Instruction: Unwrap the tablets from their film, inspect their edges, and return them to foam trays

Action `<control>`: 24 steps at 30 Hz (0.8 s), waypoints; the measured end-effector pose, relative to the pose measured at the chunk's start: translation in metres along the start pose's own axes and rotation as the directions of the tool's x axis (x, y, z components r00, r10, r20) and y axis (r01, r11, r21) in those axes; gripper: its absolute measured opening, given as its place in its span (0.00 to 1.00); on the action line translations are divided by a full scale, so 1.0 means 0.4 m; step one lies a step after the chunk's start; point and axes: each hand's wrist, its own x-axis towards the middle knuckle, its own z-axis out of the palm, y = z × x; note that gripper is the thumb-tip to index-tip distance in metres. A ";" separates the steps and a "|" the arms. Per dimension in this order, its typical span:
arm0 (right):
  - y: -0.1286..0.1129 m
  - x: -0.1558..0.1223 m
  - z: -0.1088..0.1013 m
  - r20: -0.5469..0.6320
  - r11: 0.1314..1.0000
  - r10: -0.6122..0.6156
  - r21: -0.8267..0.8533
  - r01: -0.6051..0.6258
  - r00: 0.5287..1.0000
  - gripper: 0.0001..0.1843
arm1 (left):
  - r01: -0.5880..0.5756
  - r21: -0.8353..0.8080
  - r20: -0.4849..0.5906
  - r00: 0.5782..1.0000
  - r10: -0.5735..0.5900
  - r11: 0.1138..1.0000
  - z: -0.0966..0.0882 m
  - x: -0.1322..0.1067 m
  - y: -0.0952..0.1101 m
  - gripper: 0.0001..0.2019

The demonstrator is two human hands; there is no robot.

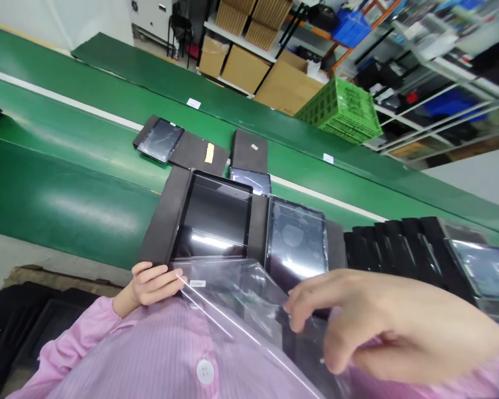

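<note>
A tablet (pixel 218 216) with a dark glossy screen lies in front of me, over a dark grey board or case (pixel 164 216). My left hand (pixel 158 284) is closed at the near left corner, its fingertips at the tablet's lower edge. From that edge a clear plastic film (pixel 249 291) stretches toward me and to the right. The fingers of my right hand (pixel 382 321) are bent and pinch the film; part of the grip is hidden. Beside the first tablet, a second tablet (pixel 297 238) shows a cloudy covering on its screen.
More tablets in dark cases, one tablet (pixel 160 139) among them, lie farther back on the green bench (pixel 87 210). At right stands a row of black cases (pixel 391 244). Behind the bench are a green crate (pixel 341 111) and cardboard boxes (pixel 245 69).
</note>
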 end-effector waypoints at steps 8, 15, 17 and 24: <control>-0.006 0.186 -0.114 -0.405 0.921 0.071 0.379 0.096 0.912 0.04 | 0.040 0.011 -0.030 0.999 -0.040 0.999 -0.105 0.150 0.008 0.09; 0.051 0.435 -0.136 -0.557 0.652 0.193 0.688 0.319 0.807 0.17 | 0.053 0.078 0.124 0.990 -0.062 0.996 -0.123 0.185 -0.022 0.11; 0.088 0.464 -0.150 -0.548 0.601 0.250 0.734 0.315 0.798 0.18 | 0.066 0.092 0.147 0.986 -0.079 0.994 -0.123 0.182 -0.027 0.11; 0.268 0.222 -0.227 -0.802 0.853 0.387 0.499 0.153 0.455 0.17 | -0.001 0.181 0.160 0.987 -0.029 0.983 -0.128 0.196 0.001 0.12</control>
